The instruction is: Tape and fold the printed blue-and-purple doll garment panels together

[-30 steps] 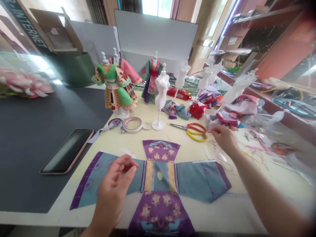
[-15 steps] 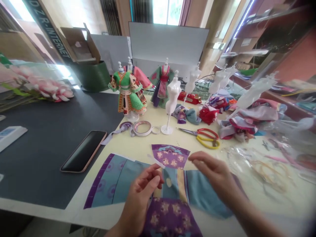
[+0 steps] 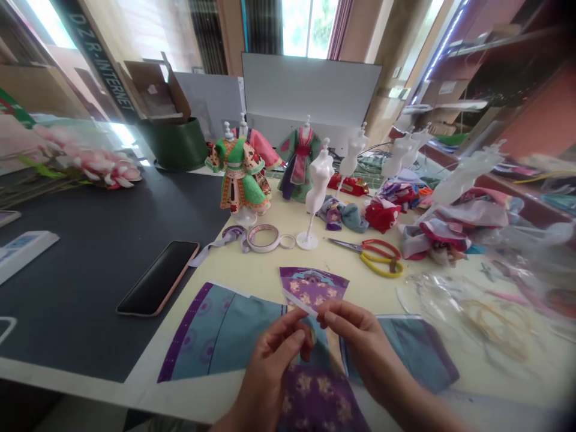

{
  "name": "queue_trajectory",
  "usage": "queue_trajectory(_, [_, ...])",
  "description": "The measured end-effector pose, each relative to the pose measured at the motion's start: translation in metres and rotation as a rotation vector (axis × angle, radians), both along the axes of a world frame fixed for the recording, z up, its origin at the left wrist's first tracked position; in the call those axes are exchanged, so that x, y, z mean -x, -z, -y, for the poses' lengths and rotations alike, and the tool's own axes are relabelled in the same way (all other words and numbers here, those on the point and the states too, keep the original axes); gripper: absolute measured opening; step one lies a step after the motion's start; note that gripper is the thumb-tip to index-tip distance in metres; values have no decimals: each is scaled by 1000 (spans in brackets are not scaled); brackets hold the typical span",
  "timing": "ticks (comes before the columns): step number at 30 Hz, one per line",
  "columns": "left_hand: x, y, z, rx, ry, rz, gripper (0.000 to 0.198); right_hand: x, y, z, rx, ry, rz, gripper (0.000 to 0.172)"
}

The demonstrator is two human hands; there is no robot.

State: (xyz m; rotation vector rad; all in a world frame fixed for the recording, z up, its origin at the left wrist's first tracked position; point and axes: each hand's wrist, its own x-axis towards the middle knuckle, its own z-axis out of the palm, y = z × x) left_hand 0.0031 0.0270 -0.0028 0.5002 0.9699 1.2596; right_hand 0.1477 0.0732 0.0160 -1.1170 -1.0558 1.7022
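Note:
A narrow white strip of tape (image 3: 300,303) is pinched between my two hands above the cloth. My left hand (image 3: 276,354) is closed on the strip from below, fingers curled. My right hand (image 3: 353,330) pinches its near right end between thumb and fingertips. Beneath them lies a small teal doll garment (image 3: 238,327), spread flat with a sleeve to each side and purple cuff bands. Its purple floral panels, an upper one (image 3: 317,287) and a lower one (image 3: 319,396), extend away from me and toward me. My hands hide the garment's middle.
Beyond the garment are scissors (image 3: 380,255), a tape roll (image 3: 263,238), a smaller ring (image 3: 287,242) and a bare white mannequin (image 3: 318,183). Dressed doll mannequins (image 3: 236,174) stand further back. A phone (image 3: 158,278) lies left; fabric scraps (image 3: 382,213) and plastic bags (image 3: 432,297) lie right.
My right hand has moved left and down to meet the left hand and now grips the strip's end. The left hand still holds the strip. The view has shifted slightly.

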Motion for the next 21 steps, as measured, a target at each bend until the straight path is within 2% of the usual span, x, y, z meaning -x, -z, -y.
queue_trajectory(6, [-1,-2,-1,10,25,-7,22,1,4,1,15,-31,-19,18])
queue_trajectory(13, [-1,-8,-2,-10,49,-147,21,0,12,2,-17,-86,-5,20])
queue_trajectory(17, [0,-11,-2,-123,63,-406,19,0,6,5,-30,-94,47,22])
queue_trajectory(21, [6,-7,0,-230,89,-708,24,-6,-2,6,-47,-60,84,24])
